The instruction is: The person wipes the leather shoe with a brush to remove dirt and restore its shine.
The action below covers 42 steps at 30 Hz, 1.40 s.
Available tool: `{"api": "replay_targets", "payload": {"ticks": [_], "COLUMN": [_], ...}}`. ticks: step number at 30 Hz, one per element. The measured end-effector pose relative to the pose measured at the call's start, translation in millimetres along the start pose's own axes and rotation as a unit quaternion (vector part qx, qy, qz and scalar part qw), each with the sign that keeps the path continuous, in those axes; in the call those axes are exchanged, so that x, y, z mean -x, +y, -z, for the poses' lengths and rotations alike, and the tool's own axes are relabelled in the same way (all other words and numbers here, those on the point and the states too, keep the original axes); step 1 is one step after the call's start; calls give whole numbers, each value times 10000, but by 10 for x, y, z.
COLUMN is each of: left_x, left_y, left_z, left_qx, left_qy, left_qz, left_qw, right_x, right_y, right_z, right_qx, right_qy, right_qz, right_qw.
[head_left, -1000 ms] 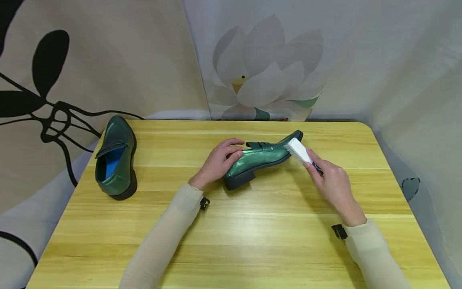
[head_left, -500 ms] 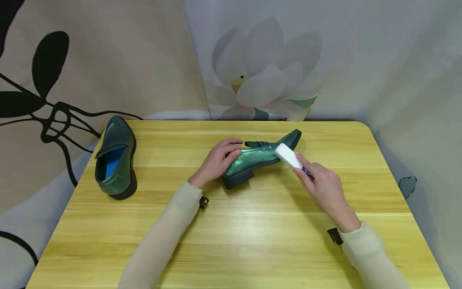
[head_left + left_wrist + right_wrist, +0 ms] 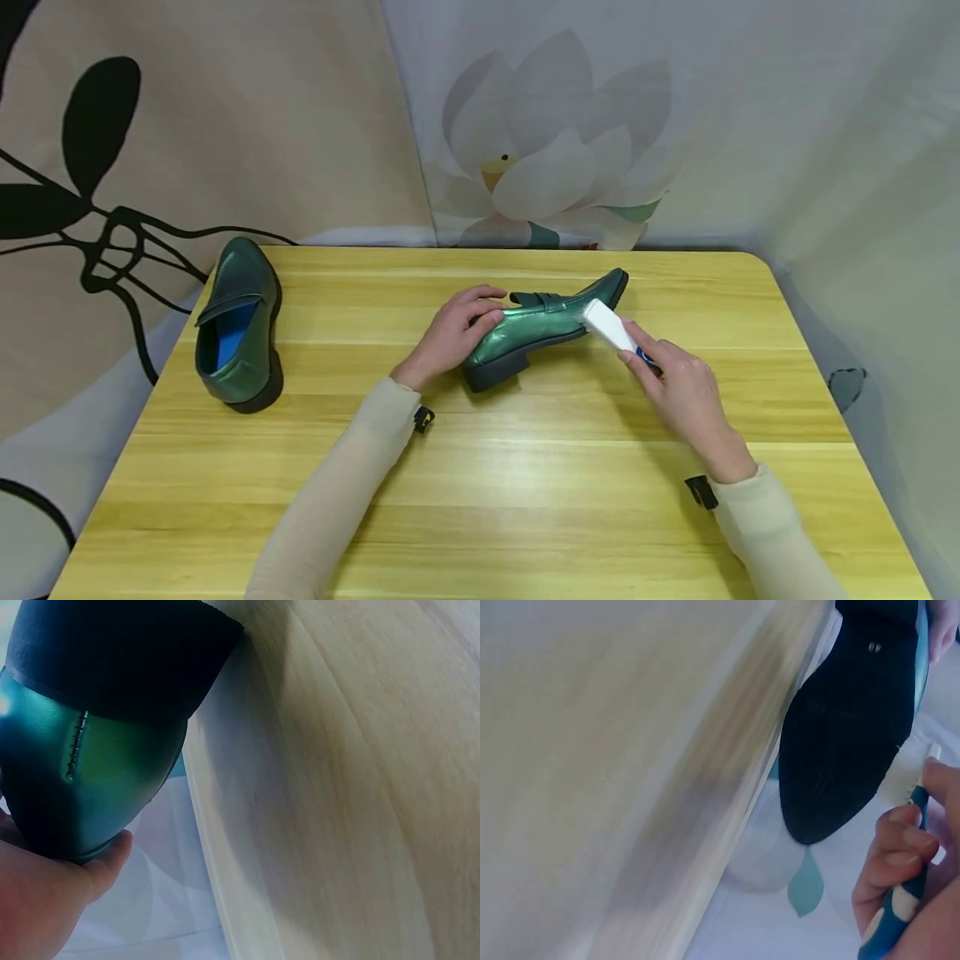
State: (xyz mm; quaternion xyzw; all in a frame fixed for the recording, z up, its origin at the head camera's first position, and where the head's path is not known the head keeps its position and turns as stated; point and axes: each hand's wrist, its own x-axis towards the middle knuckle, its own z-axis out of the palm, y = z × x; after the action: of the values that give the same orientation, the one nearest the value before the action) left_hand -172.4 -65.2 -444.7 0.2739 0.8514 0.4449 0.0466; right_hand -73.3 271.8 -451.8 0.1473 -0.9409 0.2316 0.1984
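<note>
A shiny green loafer point(image 3: 525, 333) is held on its side-slant at mid-table, toe pointing right and up. My left hand point(image 3: 453, 333) grips it by the back opening. The left wrist view shows its dark heel point(image 3: 112, 660) close up, with the thumb at the shoe's collar. In my right hand point(image 3: 678, 383) is a white brush point(image 3: 609, 325) with a blue handle, its bristles at the shoe's side near the toe. The right wrist view shows fingers curled round the blue-and-white brush handle point(image 3: 892, 922) and the black sole point(image 3: 840, 750). The bristles are mostly hidden there.
A second green loafer point(image 3: 258, 358) with a blue insole stands upright at the table's left edge. The wooden table point(image 3: 525, 500) ends at the back against a printed cloth point(image 3: 562, 125) with a flower.
The brush has moved from the toe tip back along the shoe's side, then slightly toward the toe again. The left hand's hold on the loafer looks the same.
</note>
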Motion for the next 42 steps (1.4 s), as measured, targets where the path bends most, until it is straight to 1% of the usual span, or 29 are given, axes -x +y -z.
{"api": "replay_targets", "payload": {"ticks": [5, 8, 10, 13, 16, 20, 23, 25, 27, 29, 31, 34, 36, 38, 40, 42], "left_x": [4, 12, 17, 21, 24, 24, 17, 10, 2, -6, -12, -17, -17, -15, -8, 3], "left_y": [-1, 7, 15, 20, 13, 7, 3, 0, -4, -6, -11, -16, -20, -21, -24, -28], "left_z": [-8, -16, -12, 2, 12, 10, 4, 4, 9, 18, 29, 39, 37, 28, 17, 6], "left_qx": [-13, 7, 9, 8, -2, 4, -5, 3, 13, 31, 49, 79, 94, 107, 105, 116], "left_qy": [-8, 3, 25, 77, 120, 137, 126, 117, 107, 111, 120, 123, 125, 120, 124, 135], "left_qz": [-52, -63, -63, -51, -50, -27, -2, 30, 52, 69, 72, 69, 44, 6, -23, -10], "left_qw": [10000, 10000, 10000, 10000, 9999, 9999, 9999, 9999, 9999, 9999, 9999, 9999, 9999, 9999, 9999, 9998], "right_x": [-35, -31, -26, -35, -68, -120, -132, -121, -106, -85, -66, -44, -44, -49, -53, -56], "right_y": [124, 101, 29, -126, -282, -475, -561, -562, -510, -416, -304, -150, -74, -27, -21, -54], "right_z": [34, 40, 36, -6, -92, -223, -294, -306, -287, -223, -140, -22, 28, 49, 43, 10], "right_qx": [74, 129, 118, 37, -74, -103, -147, -153, -117, -32, 80, 202, 274, 324, 321, 273], "right_qy": [111, 125, 113, 61, -34, -169, -265, -280, -227, -140, -73, -63, -83, -79, -42, -12], "right_qz": [-225, -143, 70, 511, 990, 1509, 1752, 1788, 1718, 1554, 1297, 792, 430, 171, 78, 171], "right_qw": [9997, 9997, 9998, 9987, 9951, 9883, 9841, 9834, 9848, 9877, 9915, 9966, 9987, 9993, 9994, 9995]}}
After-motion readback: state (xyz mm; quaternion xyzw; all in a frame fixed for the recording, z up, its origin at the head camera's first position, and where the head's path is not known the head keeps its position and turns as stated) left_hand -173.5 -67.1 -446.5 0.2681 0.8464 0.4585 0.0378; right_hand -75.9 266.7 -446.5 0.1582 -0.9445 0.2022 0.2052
